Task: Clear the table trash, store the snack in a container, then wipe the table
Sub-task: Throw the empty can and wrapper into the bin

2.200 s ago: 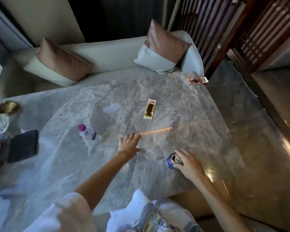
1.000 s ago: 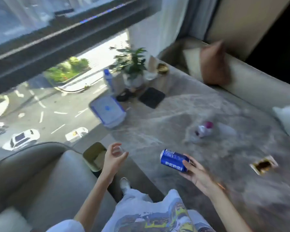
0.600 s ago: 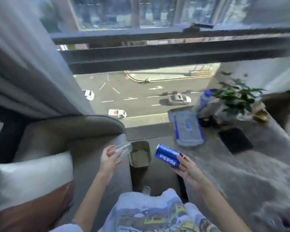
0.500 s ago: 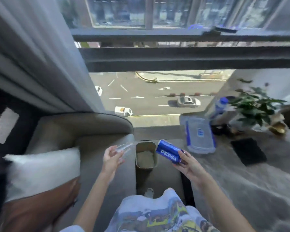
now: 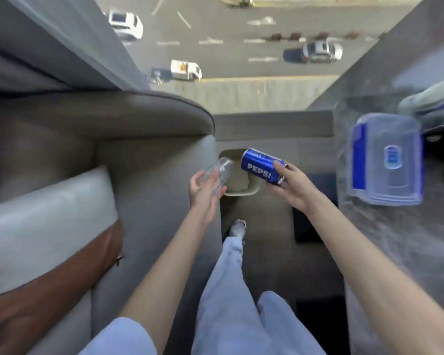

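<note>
Holding both bits of trash right over the bin (image 5: 244,193), w/ the drop not yet made. Right hand (image 5: 294,187) has fingers and thumb curled round the Pepsi can (image 5: 262,166), which lies tipped on its side w/ one end over the bin mouth, prob. so it falls straight in. Left hand (image 5: 203,192) wraps a clear plastic item (image 5: 222,169) (cup or small bottle, too blurred to tell), its far end angled at the same opening. Bin stands on the floor btwn sofa (image 5: 151,175) and table (image 5: 395,252), hence the reach down and fwd. Lidded storage box (image 5: 387,162) w/ blue clips sits by the table's window-side edge, lid on, likely for the snack step. Snack itself not in view. Early stage: storing & wiping not yet done.
</note>
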The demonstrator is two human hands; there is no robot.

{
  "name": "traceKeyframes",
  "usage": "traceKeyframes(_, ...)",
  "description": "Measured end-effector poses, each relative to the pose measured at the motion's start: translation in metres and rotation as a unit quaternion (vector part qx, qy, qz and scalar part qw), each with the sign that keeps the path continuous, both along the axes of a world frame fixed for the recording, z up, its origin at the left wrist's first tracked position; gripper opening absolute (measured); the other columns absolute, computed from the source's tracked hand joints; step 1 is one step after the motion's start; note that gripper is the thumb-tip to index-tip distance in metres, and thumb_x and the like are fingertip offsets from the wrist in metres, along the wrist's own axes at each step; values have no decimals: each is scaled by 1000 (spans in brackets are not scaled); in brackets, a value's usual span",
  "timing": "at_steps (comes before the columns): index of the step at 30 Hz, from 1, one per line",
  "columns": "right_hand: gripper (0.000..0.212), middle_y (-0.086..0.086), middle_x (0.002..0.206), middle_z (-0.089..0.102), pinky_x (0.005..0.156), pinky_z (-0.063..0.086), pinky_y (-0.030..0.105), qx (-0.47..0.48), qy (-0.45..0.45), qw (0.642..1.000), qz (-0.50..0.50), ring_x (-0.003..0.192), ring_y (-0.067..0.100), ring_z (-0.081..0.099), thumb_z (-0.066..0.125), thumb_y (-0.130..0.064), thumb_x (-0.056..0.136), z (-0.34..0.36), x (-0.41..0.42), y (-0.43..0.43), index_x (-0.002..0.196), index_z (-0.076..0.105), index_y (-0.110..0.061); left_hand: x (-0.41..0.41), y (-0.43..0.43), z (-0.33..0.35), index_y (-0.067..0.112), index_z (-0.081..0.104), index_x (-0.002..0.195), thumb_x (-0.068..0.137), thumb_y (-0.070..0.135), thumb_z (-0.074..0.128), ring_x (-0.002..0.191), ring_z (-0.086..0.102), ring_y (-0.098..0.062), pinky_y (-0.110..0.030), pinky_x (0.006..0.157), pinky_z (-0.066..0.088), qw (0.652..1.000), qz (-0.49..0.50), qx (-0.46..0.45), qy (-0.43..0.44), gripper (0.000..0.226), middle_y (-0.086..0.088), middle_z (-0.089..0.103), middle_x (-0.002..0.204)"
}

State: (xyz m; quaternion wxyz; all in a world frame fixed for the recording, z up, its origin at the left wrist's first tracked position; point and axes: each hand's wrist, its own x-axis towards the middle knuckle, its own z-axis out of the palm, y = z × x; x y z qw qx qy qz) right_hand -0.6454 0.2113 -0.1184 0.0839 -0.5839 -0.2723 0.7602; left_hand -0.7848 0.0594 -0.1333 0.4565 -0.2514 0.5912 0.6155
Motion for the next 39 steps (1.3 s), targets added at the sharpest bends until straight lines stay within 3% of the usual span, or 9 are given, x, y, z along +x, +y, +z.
traceKeyframes(3, 48, 18, 141, 52, 70, 55, 33, -62, -45, 996, -41, 116, 27, 56, 55, -18, 97, -108, -5, 17, 141, 41, -3, 3, 40, -98, 13, 43, 126, 84, 26, 74, 114, 58, -29, -41, 90, 57, 998, -2, -55, -43, 55, -12, 49, 130)
traceKeyframes(6, 48, 18, 141, 51, 80, 53, 36, -93, -96, 988, -72, 117, 28, 56, 58, -20, 95, -219, -10, 34, 139, 44, -6, 9, 78, -203, 11, 46, 110, 85, 32, 71, 121, 56, -34, -50, 104, 47, 991, 32, -87, -95, 42, -16, 51, 135)
traceKeyframes(11, 57, 16, 141, 50, 85, 51, 40, -107, -151, 976, -117, 123, 31, 54, 65, -21, 91, -356, -21, 47, 141, 40, -12, 12, 117, -339, 6, 37, 137, 85, 45, 67, 115, 56, -29, -45, 111, 41, 972, 99, -132, -167, 72, -13, 46, 145)
traceKeyframes(15, 60, 17, 143, 47, 84, 51, 42, -129, -150, 967, -159, 125, 32, 53, 66, -21, 90, -427, -30, 50, 143, 38, -14, 7, 128, -412, 10, 30, 145, 82, 54, 66, 138, 42, -30, -45, 116, 34, 961, 105, -149, -207, 85, -12, 33, 155)
traceKeyframes(20, 90, 18, 158, 20, 96, 50, 58, -131, -161, 967, -150, 138, 46, 33, 69, -25, 88, -462, -34, 43, 152, 6, -38, 11, 126, -451, 22, 12, 154, 72, 72, 63, 150, 17, -28, -52, 120, 25, 963, -73, -197, -171, 109, -1, 9, 164)
traceKeyframes(22, 88, 8, 161, 17, 94, 52, 55, -106, -200, 972, -59, 139, 41, 33, 67, -31, 89, -453, -31, 36, 152, 7, -39, 21, 120, -444, 24, 9, 155, 79, 62, 63, 150, 19, -24, -45, 121, 22, 951, -199, -219, -83, 100, 1, 12, 163)
traceKeyframes(26, 71, 7, 146, 47, 103, 47, 45, 70, -243, 958, 135, 128, 26, 51, 63, -33, 90, -404, -11, 26, 150, 26, -28, 32, 106, -388, 12, 59, 120, 96, 28, 55, 123, 52, -22, -29, 101, 39, 894, -406, -156, 107, 30, -5, 62, 123)
traceKeyframes(33, 57, -3, 143, 52, 104, 44, 40, 247, -277, 845, 385, 127, 24, 52, 55, -42, 92, -213, 18, 3, 145, 35, -37, 35, 61, -193, 15, 51, 135, 98, 28, 45, 128, 50, -27, -36, 107, 41, 724, -602, -193, 277, 39, -10, 54, 137)
traceKeyframes(39, 48, -8, 142, 52, 101, 46, 35, 394, -258, 763, 443, 127, 17, 52, 56, -39, 93, -30, 65, -43, 139, 47, -28, 65, 20, -13, 17, 52, 130, 96, 22, 41, 121, 52, -32, -41, 101, 42, 588, -660, -230, 407, 36, -11, 56, 132)
